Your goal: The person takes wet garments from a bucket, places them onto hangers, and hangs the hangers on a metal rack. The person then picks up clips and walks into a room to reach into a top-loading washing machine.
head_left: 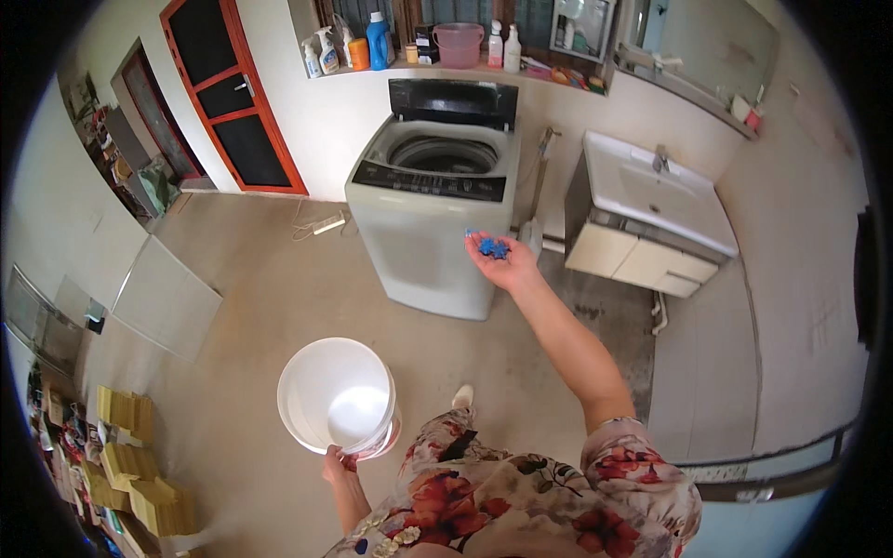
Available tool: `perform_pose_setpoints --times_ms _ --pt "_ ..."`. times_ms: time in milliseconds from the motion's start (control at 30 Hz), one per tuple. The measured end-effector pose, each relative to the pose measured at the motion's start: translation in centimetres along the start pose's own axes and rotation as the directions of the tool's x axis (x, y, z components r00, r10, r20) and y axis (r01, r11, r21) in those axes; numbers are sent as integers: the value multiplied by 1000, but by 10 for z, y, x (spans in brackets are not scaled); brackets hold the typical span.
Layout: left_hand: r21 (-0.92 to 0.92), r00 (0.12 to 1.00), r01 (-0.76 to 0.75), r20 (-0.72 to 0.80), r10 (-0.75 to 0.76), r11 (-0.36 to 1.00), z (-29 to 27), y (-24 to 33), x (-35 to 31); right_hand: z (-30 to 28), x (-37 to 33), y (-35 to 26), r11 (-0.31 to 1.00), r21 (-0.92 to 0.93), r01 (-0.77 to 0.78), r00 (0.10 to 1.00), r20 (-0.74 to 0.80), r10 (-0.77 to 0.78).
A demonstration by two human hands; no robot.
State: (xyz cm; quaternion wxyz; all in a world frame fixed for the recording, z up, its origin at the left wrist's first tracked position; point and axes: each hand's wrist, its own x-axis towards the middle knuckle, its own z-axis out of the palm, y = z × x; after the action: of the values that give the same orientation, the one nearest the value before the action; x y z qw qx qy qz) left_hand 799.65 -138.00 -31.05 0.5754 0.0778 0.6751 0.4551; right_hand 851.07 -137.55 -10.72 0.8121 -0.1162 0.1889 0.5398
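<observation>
My left hand (341, 463) grips the near rim of a tall white bucket (312, 372), fingers closed on its edge. The bucket tilts toward me, and its visible inside is bare white. Reaching forward, my right hand (507, 270) is palm up with a few small blue spiky pieces (493, 247), perhaps laundry balls, resting in it. Just beyond that hand stands a white top-loading washing machine (419, 246). Its dark lid (453, 104) is raised and the drum (443, 154) shows; the drum's bottom is too dark to make out.
A white washbasin (651, 181) on a cabinet stands to the right. Bottles, including a blue detergent jug (379, 42), and a pink bucket (459, 45) line the sill. A power strip (328, 224) lies on the floor. Yellow stacks (158, 502) sit at the lower left.
</observation>
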Motion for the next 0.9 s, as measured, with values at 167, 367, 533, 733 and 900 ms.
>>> perform_pose_setpoints --times_ms 167,367,533,733,900 --pt "64 997 82 1 -82 995 104 -9 32 60 136 -69 983 -135 124 992 46 -119" --pt "291 997 63 27 -74 955 184 0 50 101 212 -100 978 -186 92 956 292 -34" --pt "676 986 -26 139 -92 737 231 -30 48 46 211 -113 741 -668 70 965 234 120" --pt "814 896 -184 370 -247 551 292 -123 -4 -184 99 -174 -426 -905 -1 986 70 -150" --pt "868 791 -321 466 -397 378 364 -204 -75 -311 -26 -225 -276 -701 -658 725 -492 -482"
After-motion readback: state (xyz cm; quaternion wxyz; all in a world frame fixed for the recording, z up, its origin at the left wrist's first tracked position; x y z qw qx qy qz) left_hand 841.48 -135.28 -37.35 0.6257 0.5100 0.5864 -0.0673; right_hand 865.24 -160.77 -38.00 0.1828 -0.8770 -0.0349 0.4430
